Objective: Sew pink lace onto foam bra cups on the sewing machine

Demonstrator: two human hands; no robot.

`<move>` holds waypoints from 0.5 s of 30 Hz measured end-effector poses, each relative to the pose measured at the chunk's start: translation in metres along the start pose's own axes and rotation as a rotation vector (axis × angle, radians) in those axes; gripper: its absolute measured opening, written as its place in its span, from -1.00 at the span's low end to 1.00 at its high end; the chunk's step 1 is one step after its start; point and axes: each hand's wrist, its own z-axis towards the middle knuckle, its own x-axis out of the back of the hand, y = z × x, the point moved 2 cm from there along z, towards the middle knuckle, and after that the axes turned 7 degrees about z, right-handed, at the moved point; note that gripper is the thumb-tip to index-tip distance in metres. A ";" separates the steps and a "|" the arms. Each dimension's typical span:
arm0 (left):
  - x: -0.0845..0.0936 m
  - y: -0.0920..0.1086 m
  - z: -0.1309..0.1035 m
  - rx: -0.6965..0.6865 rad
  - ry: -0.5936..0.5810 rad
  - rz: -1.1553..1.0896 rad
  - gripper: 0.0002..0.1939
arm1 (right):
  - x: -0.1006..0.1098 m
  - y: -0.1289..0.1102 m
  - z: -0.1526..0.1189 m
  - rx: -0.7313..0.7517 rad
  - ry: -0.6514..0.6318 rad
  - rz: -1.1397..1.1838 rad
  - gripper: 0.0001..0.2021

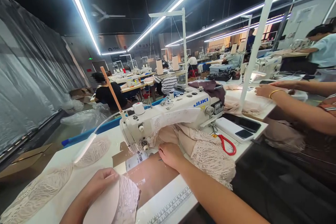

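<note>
My left hand [103, 182] is closed on a pale pink lace cup piece [128, 196] at the table's front, thumb on top. My right hand [169, 154] rests by the needle area on a brown sheet, its fingers curled round a small dark tool that shows only in part. The white sewing machine [178, 112] stands just behind both hands. Beige lace fabric [210, 157] is bunched to the right of my right hand. More lace cups [49, 185] lie on the left of the white table [168, 206], which bears a printed ruler.
Red-handled scissors [228, 145] and a white box with a phone [244, 133] lie at the right. A thread stand pole [258, 38] rises behind them. Another person's hands [270, 91] work at the neighbouring table. Cardboard boxes [26, 161] stand at the left.
</note>
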 end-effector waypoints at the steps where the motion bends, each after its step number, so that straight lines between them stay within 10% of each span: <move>1: 0.000 -0.002 0.001 -0.010 -0.012 -0.003 -0.42 | 0.001 -0.001 0.000 -0.001 0.001 -0.005 -0.72; 15: 0.003 -0.006 -0.002 -0.018 -0.015 -0.031 -0.37 | -0.003 -0.006 0.000 0.025 0.030 -0.106 -0.60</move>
